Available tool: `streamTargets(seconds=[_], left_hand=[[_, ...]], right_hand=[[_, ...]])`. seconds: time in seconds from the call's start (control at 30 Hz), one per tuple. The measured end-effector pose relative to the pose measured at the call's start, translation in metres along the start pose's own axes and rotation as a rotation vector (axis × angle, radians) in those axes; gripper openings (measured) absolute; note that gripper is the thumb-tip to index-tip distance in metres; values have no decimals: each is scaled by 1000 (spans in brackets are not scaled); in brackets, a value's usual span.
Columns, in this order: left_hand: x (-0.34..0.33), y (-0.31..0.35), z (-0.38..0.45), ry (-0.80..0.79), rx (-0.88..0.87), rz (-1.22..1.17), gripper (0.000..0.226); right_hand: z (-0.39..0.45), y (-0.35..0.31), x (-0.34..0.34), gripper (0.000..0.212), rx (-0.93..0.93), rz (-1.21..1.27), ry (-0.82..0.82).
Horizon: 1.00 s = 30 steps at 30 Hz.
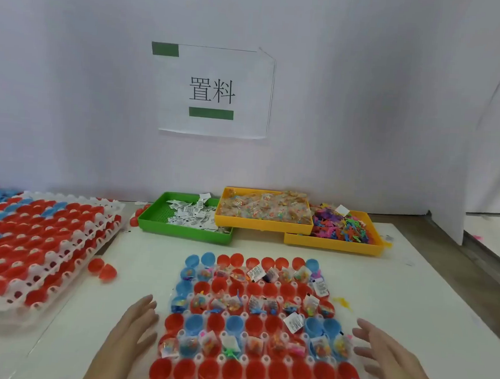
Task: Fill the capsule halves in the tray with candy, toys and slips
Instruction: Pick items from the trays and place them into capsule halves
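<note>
Behind the working tray point(178, 273): three bins, namely one green bin point(181, 230) of slips and two yellow bins point(262, 225) of candy and toys. Left of it: one tray stack point(45, 263), two loose red halves point(101, 268). Two hands point(134, 326) flank it.

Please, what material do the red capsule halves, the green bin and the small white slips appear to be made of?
Red capsule halves: probably glossy, slightly translucent plastic; they show highlights.
Green bin: apparently moulded, opaque plastic with smooth walls and a dotted floor.
White slips: seemingly thin printed paper or sachets, lying crumpled; too small to tell.
</note>
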State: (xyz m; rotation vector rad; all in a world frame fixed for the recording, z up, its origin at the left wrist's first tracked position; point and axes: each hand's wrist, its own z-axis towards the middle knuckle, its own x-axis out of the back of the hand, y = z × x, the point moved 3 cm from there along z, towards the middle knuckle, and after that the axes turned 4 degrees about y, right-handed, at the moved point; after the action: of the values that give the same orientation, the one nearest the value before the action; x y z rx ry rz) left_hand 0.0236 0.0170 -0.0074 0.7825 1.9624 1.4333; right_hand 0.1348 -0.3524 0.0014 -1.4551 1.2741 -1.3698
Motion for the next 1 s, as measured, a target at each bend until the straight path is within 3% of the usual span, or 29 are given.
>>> streamTargets(seconds=[0.13, 0.3, 0.6, 0.87, 1.0], left_hand=[[-21, -5, 2, -89, 195, -171, 23], [-28, -5, 8, -72, 100, -241, 24], [-39, 0, 27, -141, 92, -169, 28], [-21, 26, 87, 74, -204, 124, 28], [-38, 40, 116, 100, -271, 185, 31]], right_hand=[[10, 9, -17, 30, -136, 43, -119], [24, 16, -23, 35, -160, 176, -77], [42, 2, -27, 28, -87, 106, -61], [93, -62, -15, 19, 367, -313, 33], [149, -96, -40, 10, 563, -490, 67]])
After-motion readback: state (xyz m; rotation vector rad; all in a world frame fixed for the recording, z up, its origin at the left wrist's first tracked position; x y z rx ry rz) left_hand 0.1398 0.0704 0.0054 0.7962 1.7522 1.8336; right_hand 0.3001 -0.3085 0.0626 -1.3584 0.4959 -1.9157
